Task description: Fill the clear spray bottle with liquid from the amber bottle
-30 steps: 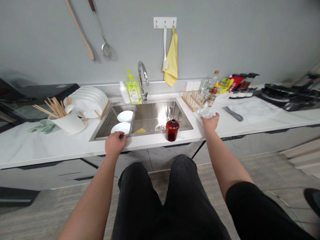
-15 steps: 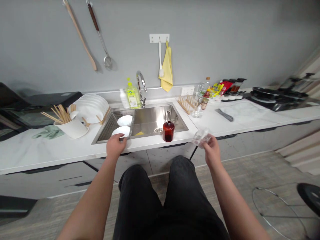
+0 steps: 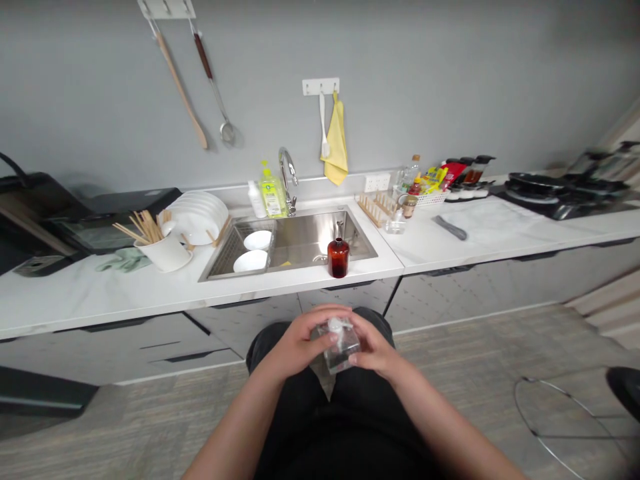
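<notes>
Above my lap, in front of the counter, a clear square pump bottle (image 3: 343,353) with a white top sits between both hands. My left hand (image 3: 305,340) wraps its left side, the thumb lying across the front near the top. Around the right side curls my right hand (image 3: 373,347), its thumb at the lower front. The fingers behind the bottle are partly hidden. A brown glass bottle (image 3: 339,259) without a visible cap stands upright on the front rim of the sink (image 3: 310,267), beyond my hands.
Two white bowls (image 3: 251,261) rest in the sink's left rack, and a faucet (image 3: 289,175) rises behind. On the left are a chopstick holder (image 3: 167,257) and several white plates (image 3: 200,217). A wooden rack (image 3: 371,212), a small clear bottle (image 3: 396,223) and a grey cloth (image 3: 450,228) lie right.
My right hand has brought the clear bottle from the counter's front edge down and left over my lap. My left hand has left the sink edge and joined it on the bottle.
</notes>
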Available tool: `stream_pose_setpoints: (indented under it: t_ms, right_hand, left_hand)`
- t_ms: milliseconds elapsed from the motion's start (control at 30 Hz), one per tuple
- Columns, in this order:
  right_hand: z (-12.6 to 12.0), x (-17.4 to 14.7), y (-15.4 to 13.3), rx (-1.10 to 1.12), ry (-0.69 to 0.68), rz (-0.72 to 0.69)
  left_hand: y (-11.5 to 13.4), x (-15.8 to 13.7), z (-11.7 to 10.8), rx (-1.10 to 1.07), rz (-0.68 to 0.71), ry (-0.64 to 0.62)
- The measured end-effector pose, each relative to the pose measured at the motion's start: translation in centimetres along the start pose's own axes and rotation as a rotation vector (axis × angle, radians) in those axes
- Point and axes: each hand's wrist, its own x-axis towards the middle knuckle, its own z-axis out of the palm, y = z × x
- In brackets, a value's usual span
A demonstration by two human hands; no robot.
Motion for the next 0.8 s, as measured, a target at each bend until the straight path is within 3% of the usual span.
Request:
stream_pose_setpoints:
  t_ms: [133,267,500,667,800]
  right_hand:
    - [0.9,0.8,0.5,-0.017,-0.077,-0.032]
    - [1.2,1.1,0.7,-0.128,-0.062,-0.032]
    - [1.1,0.6,1.0,-0.269,0.038,-0.097]
    - [0.2,0.2,0.9,-0.23,0.05,-0.087]
    - [0.3,0.0,0.6,-0.224,0.013,-0.08]
  left_hand:
    - [0.5,-0.9,-0.7,-0.051,-0.051,0.045]
    - [0.5,-1.4,-0.6,-0.045,-0.115,0.048]
    - [-1.8,-1.8,2.3,0.014,-0.162,0.442]
    - [-2.4,-2.8,2.4,-0.149,-0.06,0.217]
    - [-2.3,-2.8,2.3,-0.105,-0.033,0.333]
